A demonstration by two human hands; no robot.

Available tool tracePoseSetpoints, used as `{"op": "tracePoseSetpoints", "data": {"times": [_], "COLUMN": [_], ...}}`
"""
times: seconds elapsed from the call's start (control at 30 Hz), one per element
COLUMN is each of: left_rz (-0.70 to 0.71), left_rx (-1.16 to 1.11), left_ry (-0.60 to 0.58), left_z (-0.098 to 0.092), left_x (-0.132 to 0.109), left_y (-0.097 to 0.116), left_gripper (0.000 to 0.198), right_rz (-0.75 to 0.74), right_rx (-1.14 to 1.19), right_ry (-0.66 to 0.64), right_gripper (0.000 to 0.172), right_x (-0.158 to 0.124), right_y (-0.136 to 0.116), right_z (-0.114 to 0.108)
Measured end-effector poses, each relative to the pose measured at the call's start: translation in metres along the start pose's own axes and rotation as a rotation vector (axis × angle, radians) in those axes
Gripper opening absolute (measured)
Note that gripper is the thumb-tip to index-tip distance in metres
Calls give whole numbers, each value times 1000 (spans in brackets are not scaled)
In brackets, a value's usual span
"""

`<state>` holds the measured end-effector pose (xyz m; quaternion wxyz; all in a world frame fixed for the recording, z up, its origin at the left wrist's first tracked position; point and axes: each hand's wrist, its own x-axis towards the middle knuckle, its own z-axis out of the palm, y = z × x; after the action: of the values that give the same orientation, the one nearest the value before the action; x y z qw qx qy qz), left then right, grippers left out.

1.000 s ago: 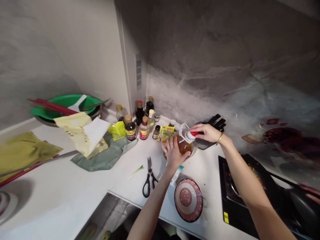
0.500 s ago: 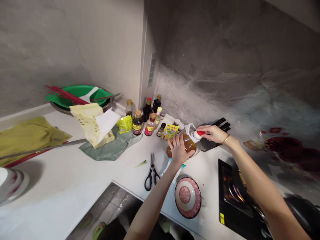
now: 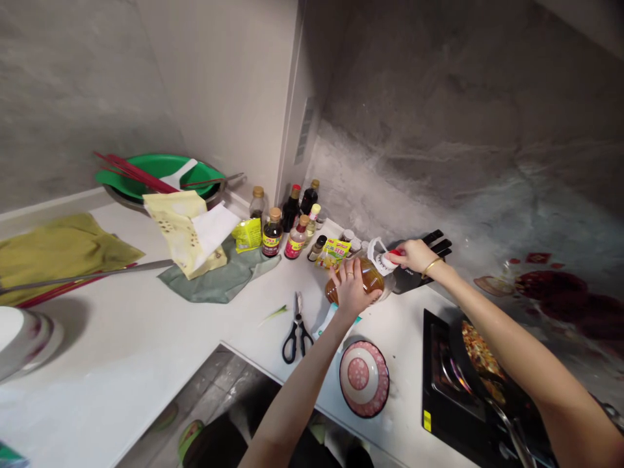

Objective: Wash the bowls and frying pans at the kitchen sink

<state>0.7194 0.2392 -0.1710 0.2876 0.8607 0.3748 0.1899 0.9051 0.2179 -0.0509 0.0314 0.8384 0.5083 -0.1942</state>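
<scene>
A large jug of amber cooking oil [image 3: 371,278] with a white handle stands at the back of the counter. My left hand [image 3: 351,286] is wrapped over its body, fingers spread around the side. At the jug's top, my right hand [image 3: 413,255] pinches the red cap [image 3: 394,256], which sits on the white neck. Just behind my left hand is a yellow-green seasoning packet [image 3: 333,252]. In front of the jug lies a pink-and-white bowl [image 3: 379,390], with black-handled scissors [image 3: 298,327] to its left.
Several sauce bottles [image 3: 295,239] stand in the corner. A wok of food [image 3: 482,354] sits on the black stove [image 3: 439,396] under my right forearm. Behind the jug is a knife block [image 3: 409,279]. At left are a green basin [image 3: 156,170], cloths and stacked bowls [image 3: 36,341].
The view has shifted slightly, showing more of the wok's food. Both hands stay on the jug, the right one still at the red cap.
</scene>
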Motion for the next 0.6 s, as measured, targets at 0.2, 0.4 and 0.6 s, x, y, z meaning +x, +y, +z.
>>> {"op": "tracePoseSetpoints", "data": {"times": [0.2,0.4,0.6], "left_rz": [-15,-11,-2], "left_rx": [3,30,77], "left_ry": [-20,-24,-7], "left_z": [0,-2,0], "left_x": [0,-2,-2], "left_y": [1,0,0], "left_gripper": [98,99,98], "right_rz": [105,-337,-587], "right_rx": [-224,-275,-315], "right_ry": [87,202,179], "right_gripper": [51,39,45], "right_x": [-1,-10,-7], "right_y": [-18,18,39], "right_z": [16,27,28]}}
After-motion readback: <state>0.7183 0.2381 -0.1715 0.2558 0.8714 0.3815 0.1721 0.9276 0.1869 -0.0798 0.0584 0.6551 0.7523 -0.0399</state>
